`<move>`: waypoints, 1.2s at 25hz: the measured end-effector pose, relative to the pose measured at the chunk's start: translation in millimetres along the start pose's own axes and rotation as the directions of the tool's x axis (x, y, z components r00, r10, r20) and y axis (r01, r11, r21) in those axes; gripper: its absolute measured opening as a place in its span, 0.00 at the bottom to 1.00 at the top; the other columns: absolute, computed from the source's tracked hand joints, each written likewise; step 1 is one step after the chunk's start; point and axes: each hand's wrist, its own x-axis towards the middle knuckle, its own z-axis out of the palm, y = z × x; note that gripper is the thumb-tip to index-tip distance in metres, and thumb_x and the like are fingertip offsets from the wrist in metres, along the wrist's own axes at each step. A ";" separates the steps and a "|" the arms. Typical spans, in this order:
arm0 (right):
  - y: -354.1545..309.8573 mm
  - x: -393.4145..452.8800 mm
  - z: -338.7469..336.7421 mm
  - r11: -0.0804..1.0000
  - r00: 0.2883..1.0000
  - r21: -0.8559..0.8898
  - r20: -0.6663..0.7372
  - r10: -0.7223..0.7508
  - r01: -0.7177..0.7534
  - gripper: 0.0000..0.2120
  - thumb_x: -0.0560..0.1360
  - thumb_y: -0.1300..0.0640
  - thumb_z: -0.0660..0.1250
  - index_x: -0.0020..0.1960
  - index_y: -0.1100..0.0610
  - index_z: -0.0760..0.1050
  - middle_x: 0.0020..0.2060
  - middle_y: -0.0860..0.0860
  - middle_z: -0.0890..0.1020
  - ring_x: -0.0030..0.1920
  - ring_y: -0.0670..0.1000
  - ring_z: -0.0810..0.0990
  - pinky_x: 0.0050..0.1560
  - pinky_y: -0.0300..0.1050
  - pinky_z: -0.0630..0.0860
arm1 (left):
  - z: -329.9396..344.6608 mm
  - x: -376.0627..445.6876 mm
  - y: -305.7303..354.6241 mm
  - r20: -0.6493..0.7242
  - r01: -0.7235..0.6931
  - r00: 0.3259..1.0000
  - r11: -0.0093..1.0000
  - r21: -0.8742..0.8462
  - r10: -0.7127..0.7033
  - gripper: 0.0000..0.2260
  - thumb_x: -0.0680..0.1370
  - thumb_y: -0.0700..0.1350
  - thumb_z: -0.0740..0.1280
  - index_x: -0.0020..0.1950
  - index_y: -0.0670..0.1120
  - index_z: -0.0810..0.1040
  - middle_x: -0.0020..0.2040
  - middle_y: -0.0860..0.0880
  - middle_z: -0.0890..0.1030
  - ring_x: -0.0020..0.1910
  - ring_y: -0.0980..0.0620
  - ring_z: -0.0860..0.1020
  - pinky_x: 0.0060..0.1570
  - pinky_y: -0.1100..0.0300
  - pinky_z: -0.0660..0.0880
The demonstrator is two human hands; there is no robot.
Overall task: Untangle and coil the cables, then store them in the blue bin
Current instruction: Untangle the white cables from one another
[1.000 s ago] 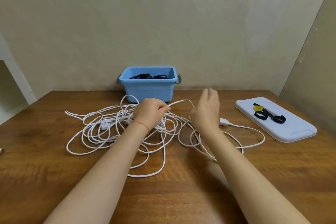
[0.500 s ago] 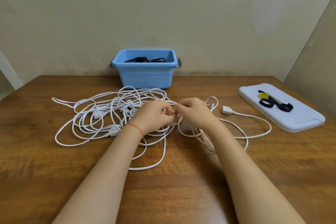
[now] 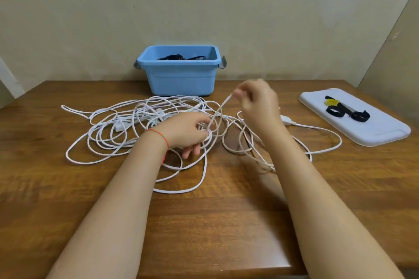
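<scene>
A tangle of white cable (image 3: 127, 129) sprawls over the middle of the wooden table (image 3: 68, 199). My left hand (image 3: 188, 130) rests on the tangle with its fingers curled around a strand. My right hand (image 3: 258, 103) is raised just to the right and pinches a white strand, which runs taut down to my left hand. A white USB plug (image 3: 287, 120) lies right of my right wrist. The blue bin (image 3: 180, 75) stands at the back against the wall, with a black cable (image 3: 181, 57) inside.
A white tray (image 3: 371, 129) lies at the right with black straps (image 3: 347, 113) and a yellow tie (image 3: 331, 102) on it. Beige walls close the back and the right side. The table's front edge runs near my forearms.
My right hand has lifted up and to the right, pulling a white strand out of the tangle. My left hand has stayed on the cables, holding the strand lower down.
</scene>
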 end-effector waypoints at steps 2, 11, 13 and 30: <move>9.9 4.4 -11.0 0.982 0.932 0.189 -0.353 0.082 -0.015 0.06 0.78 0.60 0.65 0.49 0.61 0.81 0.44 0.54 0.78 0.46 0.53 0.76 0.49 0.41 0.69 | -2.8 2.0 -5.8 -0.082 0.040 0.996 0.999 0.031 -0.037 0.17 0.82 0.51 0.63 0.71 0.58 0.70 0.43 0.46 0.85 0.35 0.49 0.82 0.43 0.60 0.78; 29.4 9.4 -14.3 0.912 0.910 0.100 -0.086 0.407 -0.398 0.09 0.77 0.58 0.59 0.48 0.53 0.79 0.50 0.54 0.81 0.53 0.57 0.77 0.57 0.51 0.72 | 0.7 14.6 -17.8 -0.615 0.135 0.781 0.934 0.332 0.105 0.30 0.76 0.52 0.68 0.77 0.54 0.62 0.65 0.44 0.72 0.65 0.44 0.68 0.65 0.49 0.68; 22.4 4.9 -10.5 0.911 0.937 -0.235 0.003 0.350 -0.340 0.13 0.77 0.61 0.58 0.51 0.54 0.81 0.52 0.55 0.80 0.57 0.59 0.75 0.58 0.51 0.67 | 8.2 16.9 -7.9 -0.599 -0.079 0.754 0.943 0.323 0.269 0.20 0.76 0.46 0.66 0.69 0.53 0.75 0.60 0.49 0.74 0.62 0.48 0.69 0.64 0.51 0.68; -16.6 -26.7 31.6 0.956 0.898 -0.235 0.436 -0.058 0.176 0.07 0.78 0.52 0.67 0.53 0.49 0.82 0.49 0.47 0.84 0.55 0.53 0.77 0.60 0.51 0.66 | 14.7 30.7 -32.0 -0.318 -0.085 0.936 0.975 0.206 0.149 0.06 0.72 0.57 0.72 0.47 0.64 0.79 0.47 0.60 0.78 0.55 0.52 0.75 0.62 0.44 0.71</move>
